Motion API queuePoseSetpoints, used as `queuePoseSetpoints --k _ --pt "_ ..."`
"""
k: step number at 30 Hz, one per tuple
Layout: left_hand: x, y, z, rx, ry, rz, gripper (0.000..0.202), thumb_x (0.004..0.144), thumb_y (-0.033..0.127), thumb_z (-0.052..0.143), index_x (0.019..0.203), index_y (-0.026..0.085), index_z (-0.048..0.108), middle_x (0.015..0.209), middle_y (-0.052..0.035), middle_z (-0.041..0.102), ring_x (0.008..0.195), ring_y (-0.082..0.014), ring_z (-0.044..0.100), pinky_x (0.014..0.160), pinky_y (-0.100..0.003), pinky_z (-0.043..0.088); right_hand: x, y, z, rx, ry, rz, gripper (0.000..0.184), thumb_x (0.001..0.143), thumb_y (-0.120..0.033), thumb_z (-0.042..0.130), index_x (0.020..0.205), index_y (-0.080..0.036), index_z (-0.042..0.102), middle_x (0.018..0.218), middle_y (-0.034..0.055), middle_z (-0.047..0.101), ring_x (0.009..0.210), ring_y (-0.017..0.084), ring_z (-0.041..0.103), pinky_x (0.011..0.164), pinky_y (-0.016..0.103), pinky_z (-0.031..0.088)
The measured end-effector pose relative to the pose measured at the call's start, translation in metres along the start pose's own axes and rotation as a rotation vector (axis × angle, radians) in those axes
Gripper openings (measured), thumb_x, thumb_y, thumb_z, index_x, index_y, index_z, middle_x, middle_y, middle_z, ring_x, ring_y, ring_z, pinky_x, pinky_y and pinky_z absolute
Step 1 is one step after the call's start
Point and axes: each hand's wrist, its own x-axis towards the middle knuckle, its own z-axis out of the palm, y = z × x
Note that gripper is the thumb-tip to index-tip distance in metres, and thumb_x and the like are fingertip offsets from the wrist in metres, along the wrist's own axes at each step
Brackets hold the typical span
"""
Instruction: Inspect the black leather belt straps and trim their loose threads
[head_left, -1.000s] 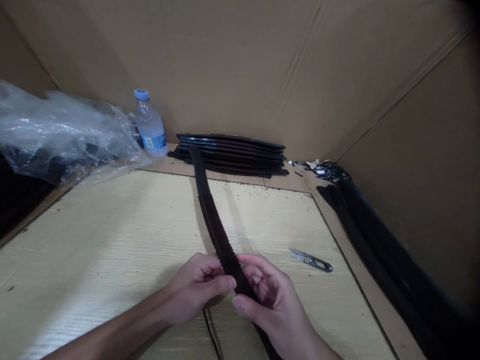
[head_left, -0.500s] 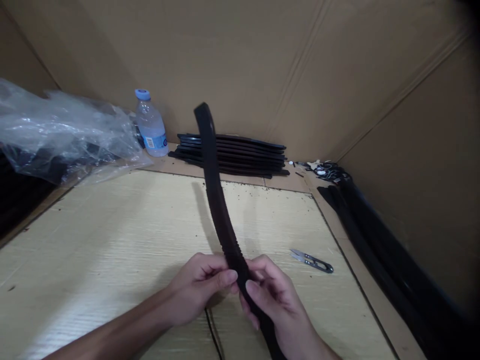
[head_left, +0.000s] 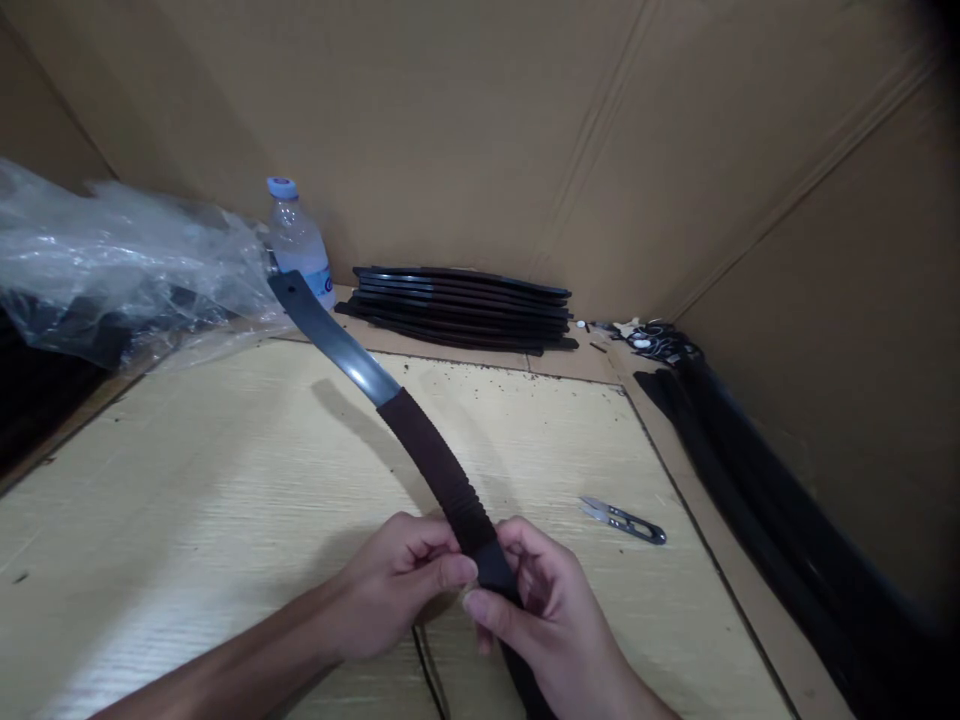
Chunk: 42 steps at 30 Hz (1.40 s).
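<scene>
A long curved black strip (head_left: 341,345) with a hole near its far end slants up and left over the board. Dark brown ribbed wrapping (head_left: 431,455) covers its middle part. Just below the wrapping's near edge, my left hand (head_left: 397,580) pinches the strip from the left. My right hand (head_left: 551,610) is closed around it from the right, thumb on top. The near end of the strip runs out of view at the bottom. Under my left hand a thin black cord (head_left: 429,675) hangs down.
Thread snips (head_left: 622,520) lie right of my hands. At the back are a stack of similar strips (head_left: 465,308), a water bottle (head_left: 296,240) and clear plastic (head_left: 142,260). Long black pieces (head_left: 750,500) line the right edge, beside tangled cords (head_left: 660,343). Cardboard walls (head_left: 450,120) surround the board.
The strip has turned, its far end swinging left and down so its shiny broad face and hole show. Both hands stay in nearly the same place, still gripping it.
</scene>
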Motion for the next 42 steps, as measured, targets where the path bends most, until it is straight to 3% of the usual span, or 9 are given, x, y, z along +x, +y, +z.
queuePoseSetpoints --k 3,7,10,15,23,33,37,42 --pt "0.001 0.001 0.001 -0.028 -0.019 -0.005 0.023 0.087 0.030 0.051 0.082 0.012 0.064 0.069 -0.0045 0.065 0.067 -0.0170 0.061 0.068 -0.028 0.045 -0.001 0.002 0.000 0.007 0.011 0.025 0.027 0.077 -0.033 0.067 0.083 -0.017 0.047 0.064 -0.0038 0.050 0.047 0.006 0.045 0.038 0.016 0.040" --pt "0.001 -0.003 0.003 0.022 0.069 -0.003 0.021 0.085 0.030 0.054 0.077 0.012 0.061 0.071 -0.0048 0.064 0.069 -0.0169 0.061 0.067 -0.027 0.045 0.000 0.005 -0.001 -0.036 0.048 -0.002 0.024 0.083 -0.037 0.059 0.083 -0.018 0.045 0.065 -0.0038 0.052 0.042 0.004 0.044 0.034 0.013 0.033" --pt "0.003 -0.005 0.006 0.006 0.103 -0.017 0.022 0.085 0.031 0.054 0.076 0.012 0.059 0.070 -0.0048 0.062 0.068 -0.0167 0.061 0.065 -0.027 0.044 0.002 0.005 -0.003 -0.007 0.049 -0.011 0.026 0.086 -0.041 0.053 0.081 -0.016 0.047 0.066 -0.0014 0.056 0.041 0.004 0.046 0.034 0.014 0.035" --pt "0.007 -0.004 0.010 -0.127 0.104 -0.006 0.023 0.084 0.034 0.054 0.088 0.013 0.058 0.071 -0.0043 0.061 0.063 -0.0165 0.061 0.059 -0.028 0.044 0.005 0.004 -0.006 -0.008 0.089 0.041 0.032 0.086 -0.044 0.052 0.075 -0.014 0.050 0.059 -0.0004 0.057 0.038 0.005 0.047 0.033 0.014 0.036" --pt "0.002 -0.009 0.014 -0.034 0.222 -0.038 0.022 0.081 0.035 0.059 0.076 0.013 0.058 0.068 -0.0039 0.061 0.062 -0.0131 0.056 0.058 -0.025 0.040 0.006 0.003 -0.010 -0.056 0.099 0.135 0.037 0.084 -0.050 0.052 0.070 -0.016 0.044 0.050 -0.0027 0.056 0.029 0.006 0.044 0.025 0.013 0.032" --pt "-0.001 0.000 0.020 -0.067 0.190 -0.069 0.031 0.083 0.040 0.056 0.096 0.012 0.060 0.071 -0.0038 0.060 0.061 -0.0123 0.054 0.058 -0.024 0.041 -0.002 -0.002 -0.007 -0.170 0.058 0.139 0.037 0.086 -0.052 0.046 0.070 -0.020 0.038 0.044 -0.0076 0.049 0.024 0.005 0.038 0.023 0.012 0.024" --pt "-0.004 -0.006 0.018 0.000 0.232 -0.102 0.036 0.082 0.041 0.056 0.103 0.013 0.060 0.058 0.0011 0.053 0.051 -0.0096 0.047 0.050 -0.021 0.036 -0.001 -0.002 -0.009 -0.186 0.024 0.196 0.037 0.086 -0.054 0.044 0.073 -0.020 0.039 0.045 -0.0079 0.048 0.025 0.005 0.036 0.024 0.012 0.025" --pt "-0.002 -0.007 0.020 0.004 0.227 -0.092 0.031 0.083 0.039 0.055 0.101 0.013 0.059 0.059 0.0019 0.053 0.047 -0.0060 0.038 0.043 -0.018 0.025 0.000 -0.003 -0.010 -0.202 0.003 0.170 0.035 0.088 -0.053 0.041 0.075 -0.020 0.042 0.049 -0.0067 0.048 0.030 0.005 0.037 0.027 0.013 0.027"
